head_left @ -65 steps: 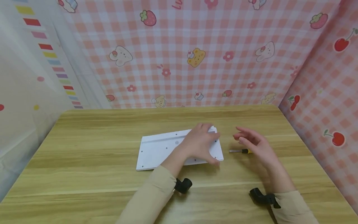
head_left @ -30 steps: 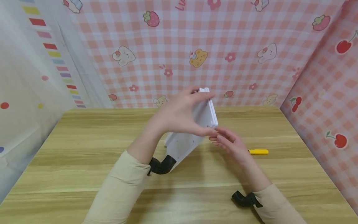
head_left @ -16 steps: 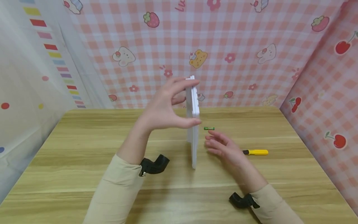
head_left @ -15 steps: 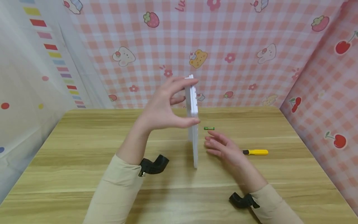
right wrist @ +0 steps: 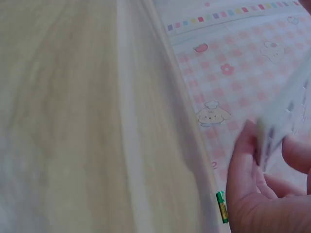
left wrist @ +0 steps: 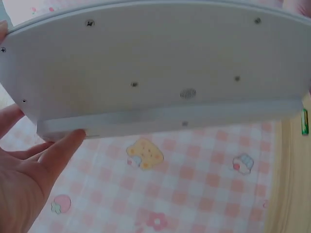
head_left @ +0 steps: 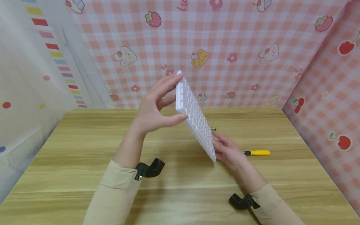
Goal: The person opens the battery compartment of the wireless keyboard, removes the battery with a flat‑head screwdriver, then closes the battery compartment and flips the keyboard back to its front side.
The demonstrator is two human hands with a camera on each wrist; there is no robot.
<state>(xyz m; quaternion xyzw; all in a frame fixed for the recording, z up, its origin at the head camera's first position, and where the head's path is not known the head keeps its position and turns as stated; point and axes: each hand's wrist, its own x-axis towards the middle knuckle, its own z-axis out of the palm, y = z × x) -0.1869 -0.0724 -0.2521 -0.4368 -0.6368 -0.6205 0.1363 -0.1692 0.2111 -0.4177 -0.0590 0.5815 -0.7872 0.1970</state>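
Note:
A white keyboard (head_left: 197, 120) is held up at a slant over the table, its keys facing right. My left hand (head_left: 156, 109) grips the raised end, thumb on the near edge and fingers over the far one. At the lower end my right hand (head_left: 229, 151) holds the keyboard between thumb and fingers. The left wrist view shows the underside of the keyboard (left wrist: 160, 58), with several screws and a raised strip along one edge. A small green battery (head_left: 213, 128) lies on the table behind the keyboard, partly hidden by it.
To the right of my right hand lies a screwdriver with a yellow handle (head_left: 260, 152) on the wooden table (head_left: 84, 175). Pink checked cloth (head_left: 225, 37) hangs behind the table and along its right side.
My left hand has lifted the keyboard off the table and turned it from underside up to keys facing right. My right hand has come in to hold its lower end. The battery has come into view.

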